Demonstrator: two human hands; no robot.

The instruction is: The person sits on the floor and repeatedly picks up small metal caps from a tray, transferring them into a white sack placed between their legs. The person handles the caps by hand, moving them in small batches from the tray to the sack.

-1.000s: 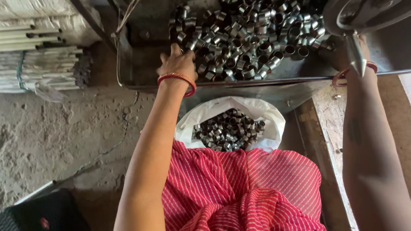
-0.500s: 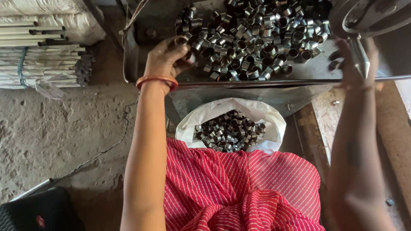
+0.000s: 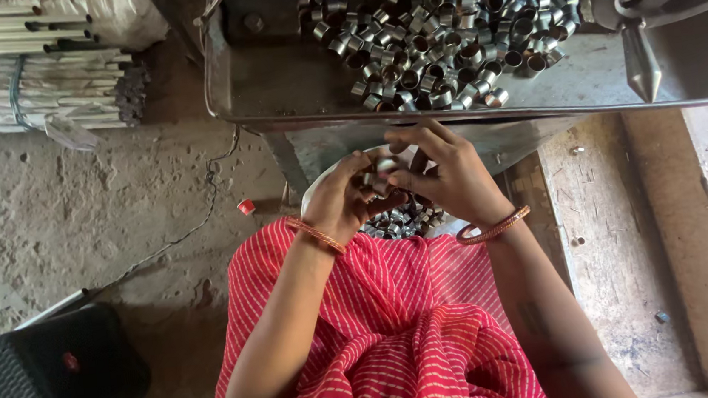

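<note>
Hands meeting over our lap — small metal rings (image 3: 381,171) between them.
Our left hand (image 3: 345,198) and right hand (image 3: 446,174) pinch the rings, fingers closed, below the ring-filled tray (image 3: 276,86).

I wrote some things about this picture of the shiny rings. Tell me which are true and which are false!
1. Both hands are together, holding small metal rings. True: the left hand and right hand meet above the lap.
2. The metal tray is bare. False: a pile of rings lies in it.
3. Each wrist wears a bangle. True.
4. The cloth on the lap is plain blue. False: the cloth is red with thin stripes.
5. Bundled rods lie at upper left. True.
</note>
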